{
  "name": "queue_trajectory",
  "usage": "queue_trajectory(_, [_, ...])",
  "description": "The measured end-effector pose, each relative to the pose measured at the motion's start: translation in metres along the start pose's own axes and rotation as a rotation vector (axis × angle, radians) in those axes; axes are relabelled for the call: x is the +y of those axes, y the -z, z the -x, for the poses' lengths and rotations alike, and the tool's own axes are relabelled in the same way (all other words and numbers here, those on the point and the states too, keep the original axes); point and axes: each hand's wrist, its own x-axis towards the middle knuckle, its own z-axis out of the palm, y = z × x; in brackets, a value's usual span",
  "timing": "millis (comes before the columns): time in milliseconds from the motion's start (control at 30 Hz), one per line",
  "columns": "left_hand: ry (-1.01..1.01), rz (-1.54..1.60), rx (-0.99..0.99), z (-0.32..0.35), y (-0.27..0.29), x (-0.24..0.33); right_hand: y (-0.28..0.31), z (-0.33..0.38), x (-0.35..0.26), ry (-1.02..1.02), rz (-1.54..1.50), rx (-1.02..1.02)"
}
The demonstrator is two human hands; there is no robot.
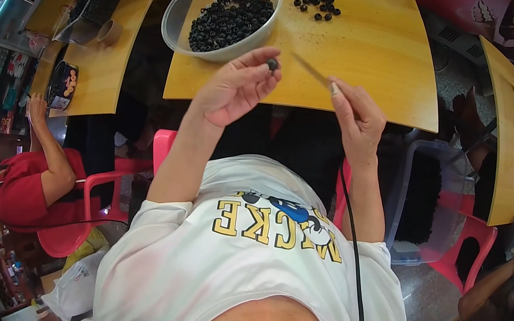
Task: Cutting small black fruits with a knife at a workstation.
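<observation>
One left hand (241,88) pinches one dark round piece (272,64); one right hand (359,117), apart, grips one thin tool (311,69) above the table (379,52).

- My tee (219,281): wht, rnd neck, loose cut, creased; faint pinkish patches on L side.
- My sleeves (158,219): short, wht, same as body, ending nr. elbows.
- Chest print (268,225): lg. yel. letters w/ blk outlines, plus cartoon fig. (295,213) in blue, wht & blk.
- Cable (353,248): 1 pc., blk, thin, down R side of my tee.
- My L hand (238,85), R hand (357,112) & forearms (189,150): bare.
</observation>
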Motion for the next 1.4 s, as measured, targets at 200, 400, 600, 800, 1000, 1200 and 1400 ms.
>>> queue_trajectory(200, [0.092, 0.114, -0.067, 0.003, 0.012, -0.020, -0.010, 0.000, -0.011, 0.423, 0.282, -0.094])
queue_trajectory(400, [0.108, 0.141, -0.114, 0.008, 0.011, -0.026, -0.013, 0.001, -0.011, 0.497, 0.386, -0.079])
queue_trajectory(600, [0.124, 0.188, -0.162, 0.008, 0.013, -0.026, -0.013, 0.001, -0.009, 0.485, 0.411, -0.064])
queue_trajectory(800, [0.122, 0.194, -0.110, 0.010, 0.011, -0.025, -0.015, 0.000, -0.008, 0.482, 0.402, -0.050])
queue_trajectory(1000, [0.114, 0.182, -0.123, 0.008, 0.022, -0.025, -0.009, -0.002, -0.002, 0.381, 0.588, -0.018])
queue_trajectory(1200, [0.094, 0.142, -0.133, 0.011, 0.015, -0.025, -0.001, -0.007, 0.016, -0.004, 0.306, 0.163])
queue_trajectory(1400, [0.093, 0.162, -0.004, 0.010, 0.012, -0.027, -0.002, -0.007, 0.020, -0.003, 0.392, 0.100])
